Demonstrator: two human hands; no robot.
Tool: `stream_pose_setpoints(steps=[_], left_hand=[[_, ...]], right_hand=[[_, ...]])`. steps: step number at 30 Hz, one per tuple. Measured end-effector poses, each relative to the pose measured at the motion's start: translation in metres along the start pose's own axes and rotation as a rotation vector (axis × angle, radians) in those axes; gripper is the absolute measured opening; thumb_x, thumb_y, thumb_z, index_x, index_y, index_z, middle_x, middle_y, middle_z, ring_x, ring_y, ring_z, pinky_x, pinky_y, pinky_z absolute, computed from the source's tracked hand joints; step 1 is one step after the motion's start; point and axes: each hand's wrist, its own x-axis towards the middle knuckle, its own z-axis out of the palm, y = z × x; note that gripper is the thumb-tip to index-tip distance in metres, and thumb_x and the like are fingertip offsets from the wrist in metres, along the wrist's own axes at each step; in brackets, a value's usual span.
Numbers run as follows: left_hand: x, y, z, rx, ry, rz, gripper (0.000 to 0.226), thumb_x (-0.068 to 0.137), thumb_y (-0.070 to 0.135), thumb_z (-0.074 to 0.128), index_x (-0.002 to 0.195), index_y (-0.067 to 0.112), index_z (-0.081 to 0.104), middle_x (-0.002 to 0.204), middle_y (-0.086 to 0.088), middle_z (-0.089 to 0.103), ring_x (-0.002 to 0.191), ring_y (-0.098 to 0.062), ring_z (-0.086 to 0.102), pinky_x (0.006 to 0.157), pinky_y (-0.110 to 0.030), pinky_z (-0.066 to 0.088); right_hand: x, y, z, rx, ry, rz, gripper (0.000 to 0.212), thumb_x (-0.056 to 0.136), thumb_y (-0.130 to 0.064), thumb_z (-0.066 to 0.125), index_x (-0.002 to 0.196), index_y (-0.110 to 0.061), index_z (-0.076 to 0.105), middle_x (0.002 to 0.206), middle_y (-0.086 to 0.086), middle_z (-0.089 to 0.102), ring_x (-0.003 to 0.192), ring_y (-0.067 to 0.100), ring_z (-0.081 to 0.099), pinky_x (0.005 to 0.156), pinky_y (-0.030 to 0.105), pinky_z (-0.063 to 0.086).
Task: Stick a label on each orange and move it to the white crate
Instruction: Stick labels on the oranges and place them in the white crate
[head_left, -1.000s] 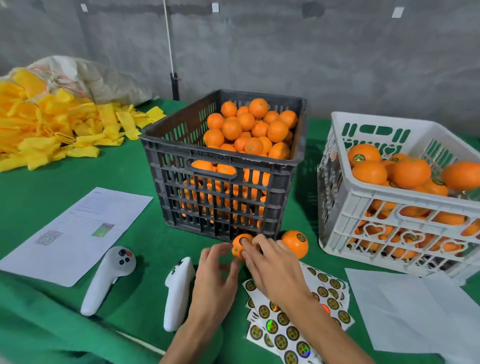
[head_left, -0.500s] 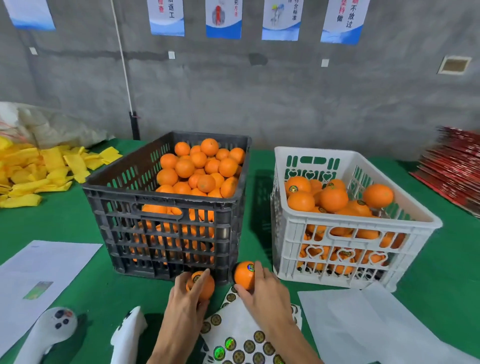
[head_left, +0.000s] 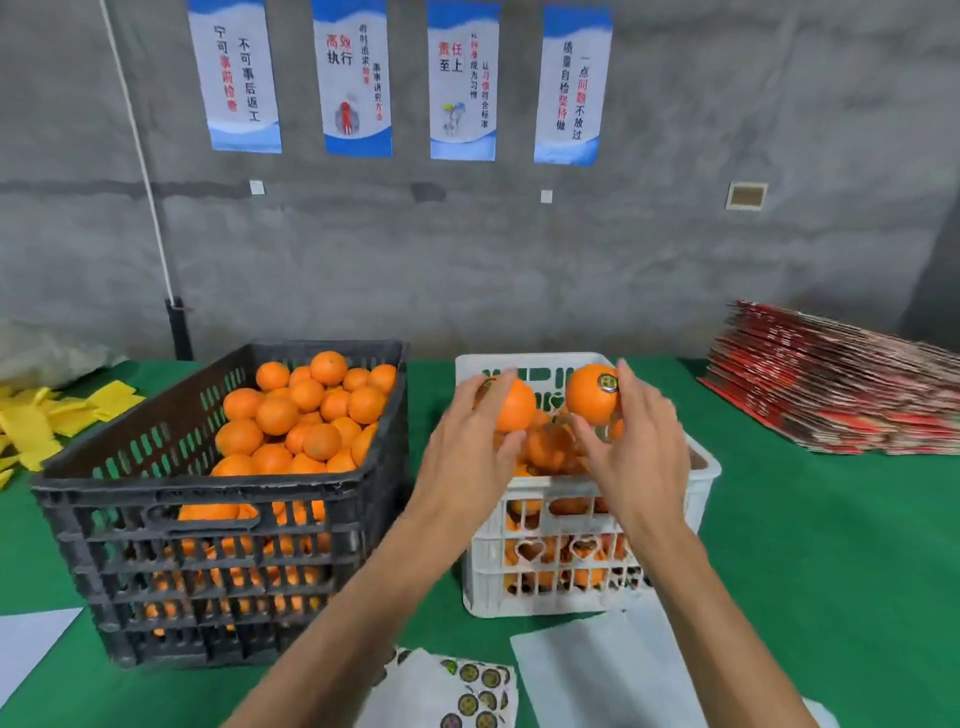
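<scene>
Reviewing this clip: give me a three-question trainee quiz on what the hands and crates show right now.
1. True or false: each hand holds an orange above the white crate.
2. Which held orange shows its label plainly? A) the one in the left hand B) the one in the right hand
3. Fill in: the unlabelled oranges sit in the ____ crate.

Key: 1 true. 2 B: the right orange shows a round sticker; the left orange shows only a dark edge by the fingers. 3 black.
</scene>
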Motion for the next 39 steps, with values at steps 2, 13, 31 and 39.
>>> stream_pose_setpoints(steps=[2,13,31,39], left_hand=[[0.025,0.011,0.021,0.083,-0.064,0.0,0.066,0.099,0.026,0.068,0.157,0.035,0.039,0.16,0.0,0.035,0.142,-0.027,0.044,0.111,-0.045,0.045],[0.049,-0.024,0.007,0.252,-0.076,-0.077,0.054,0.102,0.017,0.057,0.154,0.027,0.045,0.161,-0.004,0.036,0.142,-0.028,0.041,0.112,-0.043,0.043],[0.071,-0.28,-0.173,0.559,-0.567,-0.576,0.084,0.082,0.035,0.087,0.155,0.029,0.045,0.156,-0.016,0.039,0.142,-0.035,0.045,0.112,-0.04,0.042],[0.125,-0.338,-0.14,0.659,-0.758,-0.657,0.093,0.086,0.034,0.084,0.161,0.029,0.029,0.164,-0.014,0.025,0.14,-0.042,0.047,0.106,-0.053,0.05]], right_hand=[[0.012,0.015,-0.003,-0.056,-0.034,0.072,0.079,0.085,-0.051,0.076,0.15,-0.02,0.044,0.13,0.006,0.063,0.113,0.03,0.053,0.09,0.043,0.045],[0.03,-0.05,0.03,0.289,-0.267,-0.042,0.062,0.088,-0.052,0.071,0.144,-0.031,0.055,0.135,-0.008,0.064,0.121,0.017,0.056,0.102,0.038,0.048],[0.034,-0.254,0.238,0.067,-1.107,-0.462,0.087,0.073,-0.061,0.082,0.149,-0.037,0.048,0.137,0.002,0.062,0.13,0.025,0.055,0.098,0.039,0.049],[0.071,-0.258,0.323,-0.205,-1.25,-0.531,0.085,0.072,-0.055,0.085,0.146,-0.031,0.051,0.141,0.007,0.057,0.126,0.029,0.056,0.091,0.038,0.05]])
